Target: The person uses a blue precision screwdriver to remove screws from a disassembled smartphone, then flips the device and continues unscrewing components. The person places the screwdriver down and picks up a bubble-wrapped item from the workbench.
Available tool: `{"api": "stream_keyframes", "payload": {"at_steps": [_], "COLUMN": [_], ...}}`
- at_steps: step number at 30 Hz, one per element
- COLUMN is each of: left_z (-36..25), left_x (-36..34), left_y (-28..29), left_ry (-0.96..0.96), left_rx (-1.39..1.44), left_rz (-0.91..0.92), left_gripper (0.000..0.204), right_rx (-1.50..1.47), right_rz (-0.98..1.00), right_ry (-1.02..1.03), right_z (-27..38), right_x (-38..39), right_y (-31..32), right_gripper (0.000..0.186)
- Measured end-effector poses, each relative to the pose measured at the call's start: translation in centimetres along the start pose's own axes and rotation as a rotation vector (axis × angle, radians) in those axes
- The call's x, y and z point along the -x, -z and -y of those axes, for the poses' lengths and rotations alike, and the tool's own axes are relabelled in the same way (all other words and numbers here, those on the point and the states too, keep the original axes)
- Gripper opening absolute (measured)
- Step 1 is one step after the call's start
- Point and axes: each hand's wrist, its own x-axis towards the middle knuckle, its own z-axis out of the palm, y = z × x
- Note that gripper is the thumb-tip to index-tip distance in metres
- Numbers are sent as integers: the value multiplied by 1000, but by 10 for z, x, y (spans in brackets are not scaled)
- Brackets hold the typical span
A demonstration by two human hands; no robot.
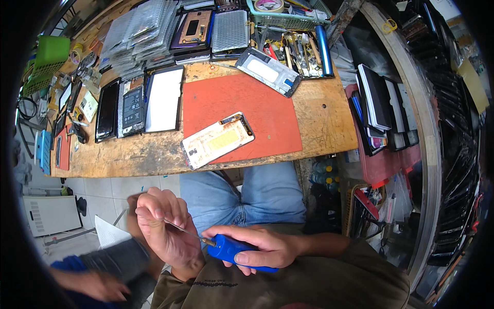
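While held low over the lap, well below the bench edge: blue plastic-handled screwdriver (pixel 237 252) with a brass collar and a thin metal shaft, long axis running nearly level, handle toward the person's right, tip toward the left. Right hand (pixel 265 247) wrapped closed around the blue handle, thumb along its top. Left hand (pixel 164 232) curled narrow about the shaft's far end, fingertips pinched near the tip; whether a small part sits between them cannot be told. Both hands thus on the tool, the right bearing the handle, the left nearer the working end. Beneath: blue denim trouser legs (pixel 257 193) and an olive shirt (pixel 309 283). At lower left, a second person's blurred hand (pixel 100 286) and dark grey sleeve (pixel 121 260), apart from the tool. Ahead and above the hands: worn wooden workbench (pixel 319 123) carrying a red rectangular work mat (pixel 267 113); on the mat's near-left corner, an opened phone body with a white and yellow back (pixel 218 139), lying diagonally. Beyond the mat, a silver-grey phone frame (pixel 268 70); left of the mat, a white rectangular panel (pixel 164 98), an exposed phone chassis (pixel 132 109) and a black glass screen (pixel 107 109) side by side. At the bench's far edge, a tray of hand tools (pixel 301 51) and stacked bagged parts (pixel 139 31).
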Motion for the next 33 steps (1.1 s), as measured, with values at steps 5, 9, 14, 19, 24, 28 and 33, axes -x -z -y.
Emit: {"api": "stream_keyframes", "payload": {"at_steps": [5,9,14,19,24,28,33], "left_z": [-14,-15,-49,-111,-65,-30,45], "left_x": [-1,5,-21,-47,-25,-45,-86], "left_y": [8,17,12,56,148,245,394], "left_ry": [-10,-25,-150,-635,-676,-337,569], "left_rx": [18,75,272,-46,-879,-619,-199], "left_rz": [-3,4,-14,-100,-365,-804,-943], "left_gripper": [28,30,25,28,26,28,42], "right_rx": [-17,-53,-88,14,80,44,83], "right_rz": [46,65,170,-82,-467,-645,-757], "right_ry": [31,-4,-51,-38,183,288,237], "right_z": [-2,-2,-10,-9,9,12,1], "right_x": [-8,-12,-10,-1,10,24,40], "right_y": [-4,-9,-11,-6,34,57,64], "right_gripper": [66,67,69,64,64,67,69]}}
